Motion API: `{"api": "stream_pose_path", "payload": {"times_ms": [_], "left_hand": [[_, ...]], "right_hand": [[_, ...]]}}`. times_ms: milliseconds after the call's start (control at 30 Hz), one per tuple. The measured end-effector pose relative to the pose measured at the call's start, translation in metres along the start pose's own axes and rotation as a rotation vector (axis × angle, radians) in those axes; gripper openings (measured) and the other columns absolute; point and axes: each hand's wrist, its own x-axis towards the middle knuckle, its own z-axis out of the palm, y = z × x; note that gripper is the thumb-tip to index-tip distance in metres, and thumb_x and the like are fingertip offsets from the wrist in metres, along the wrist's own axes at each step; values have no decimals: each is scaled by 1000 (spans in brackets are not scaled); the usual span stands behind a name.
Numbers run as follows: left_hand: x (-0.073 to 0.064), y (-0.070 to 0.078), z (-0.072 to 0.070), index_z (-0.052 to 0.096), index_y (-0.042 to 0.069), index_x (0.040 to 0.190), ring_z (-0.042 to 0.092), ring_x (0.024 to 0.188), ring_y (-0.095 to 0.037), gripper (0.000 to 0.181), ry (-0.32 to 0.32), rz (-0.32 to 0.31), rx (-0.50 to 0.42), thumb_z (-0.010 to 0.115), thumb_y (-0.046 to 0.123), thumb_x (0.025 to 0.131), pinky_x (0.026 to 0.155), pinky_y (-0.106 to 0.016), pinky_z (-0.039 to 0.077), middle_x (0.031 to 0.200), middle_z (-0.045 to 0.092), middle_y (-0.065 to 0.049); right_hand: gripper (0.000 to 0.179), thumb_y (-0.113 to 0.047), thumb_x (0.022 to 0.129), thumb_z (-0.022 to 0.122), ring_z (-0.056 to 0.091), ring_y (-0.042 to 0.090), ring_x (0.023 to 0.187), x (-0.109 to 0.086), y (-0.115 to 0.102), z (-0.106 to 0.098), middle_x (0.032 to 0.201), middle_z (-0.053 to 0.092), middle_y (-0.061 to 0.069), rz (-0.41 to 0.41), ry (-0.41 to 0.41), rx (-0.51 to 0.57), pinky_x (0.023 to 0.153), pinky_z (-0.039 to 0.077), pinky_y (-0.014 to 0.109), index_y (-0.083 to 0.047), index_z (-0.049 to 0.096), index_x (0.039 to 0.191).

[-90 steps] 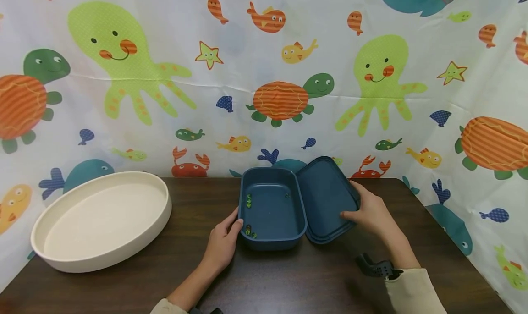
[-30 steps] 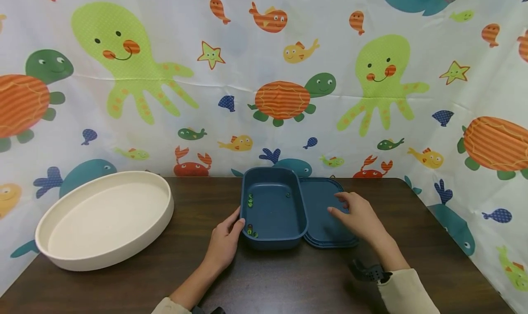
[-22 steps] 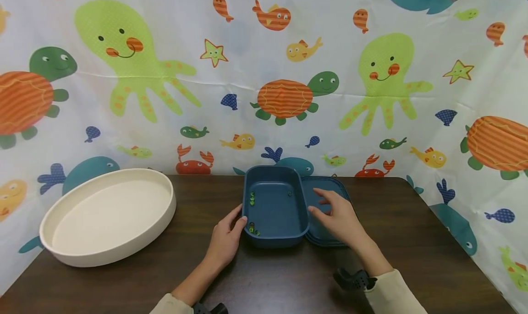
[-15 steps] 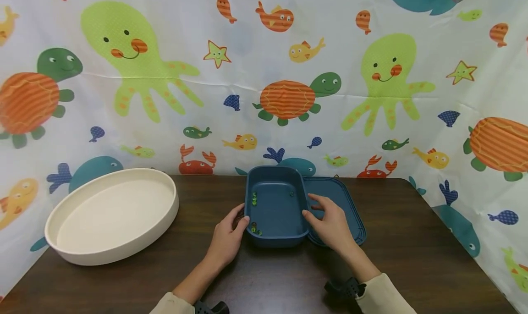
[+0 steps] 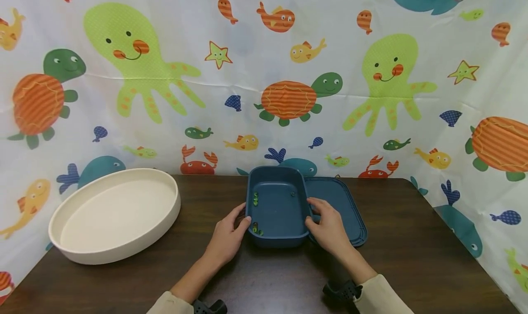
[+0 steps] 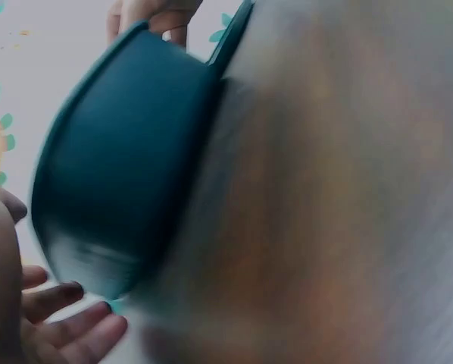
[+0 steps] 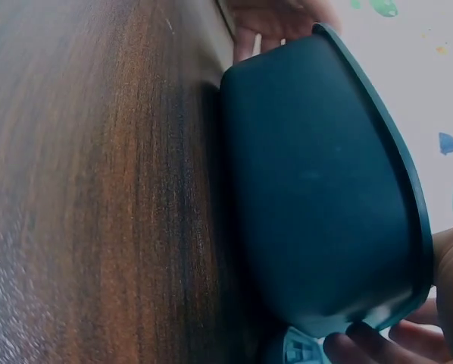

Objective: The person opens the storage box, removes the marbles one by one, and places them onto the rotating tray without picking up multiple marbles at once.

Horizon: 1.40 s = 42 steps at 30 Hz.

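Observation:
A deep blue rectangular container point(image 5: 278, 208) stands uncovered on the table, with several small green bits point(image 5: 255, 199) along its inner left side and near corner, and one toward the back right. My left hand point(image 5: 228, 236) holds its left side, thumb at the rim and fingers down along the wall. At the opposite side, my right hand point(image 5: 327, 227) holds the right wall, thumb near the front corner. The right wrist view shows the fingertips point(image 7: 363, 341) curved against the container's lower side. A blue lid point(image 5: 344, 204) lies flat to the right, partly behind the right hand.
A large round cream tray point(image 5: 115, 213) with a raised rim sits at the left of the dark wooden table point(image 5: 272, 282). Behind the table hangs a white curtain point(image 5: 247, 39) printed with sea animals.
The right hand has let go of the lid, now flat on the table, and moved left onto the container's right side. The left hand has stayed at the left side.

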Motion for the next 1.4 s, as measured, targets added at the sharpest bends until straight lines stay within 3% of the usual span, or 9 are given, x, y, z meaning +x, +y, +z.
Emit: {"api": "stream_pose_path", "payload": {"times_ms": [133,300,467,667,800,1000,1100,1233,1400], "left_hand": [[5,7,-18,45,15,142,56,123,-24,50,-29,-3,180,48,38,97,102,-48,44,138,56,-6],[10,23,-62,42,14,144,53,125,-32,59,4,9,435,45,49,96,102,-54,42,139,53,-13],[12,30,-111,41,9,144,52,123,-38,62,30,26,460,47,47,95,99,-55,43,138,52,-20],[8,13,-172,34,8,147,43,130,-44,68,36,-22,446,46,50,95,100,-58,41,145,42,-24],[2,-6,-207,30,6,149,40,127,-52,71,115,-104,536,42,52,96,98,-65,36,143,40,-31],[-12,-34,-246,25,-1,149,27,129,-57,71,267,-298,675,42,43,95,100,-70,25,145,30,-37],[-21,-51,-262,18,-1,150,18,135,-56,71,357,-396,642,41,36,94,106,-69,19,148,20,-37],[-32,-74,-277,-1,14,153,-3,143,-49,74,397,-530,406,39,40,96,111,-68,8,157,-5,-26],[-40,-95,-284,-6,27,152,-1,147,-40,69,471,-631,156,36,33,97,116,-59,9,160,-2,-14]], "right_hand": [[49,-9,82,63,65,28,106,-1,0,-3,135,56,8,12,5,-6,56,45,23,-8,58,130],[50,-8,81,63,66,29,105,-2,2,-5,135,56,8,8,14,-20,59,47,23,-7,58,130],[50,-8,82,63,66,30,106,-2,3,-4,135,55,8,5,15,-18,61,51,29,-7,57,131],[50,-9,83,62,66,31,106,-3,4,-4,135,55,10,15,15,-16,79,57,40,-7,56,132],[50,-10,83,62,66,31,106,-3,4,-4,135,55,10,34,5,-12,80,57,41,-9,56,133],[51,-12,84,61,66,29,104,-3,5,-3,132,57,10,54,-10,-7,80,57,41,-12,55,134],[51,-13,84,60,66,28,104,-3,5,-2,132,57,10,58,-12,-3,80,56,41,-12,55,135],[50,-15,85,59,65,27,105,-4,4,-1,134,57,9,61,-24,5,76,56,36,-13,55,135],[50,-15,85,59,65,25,104,-5,3,0,133,57,7,67,-32,17,64,49,28,-14,55,135]]}}
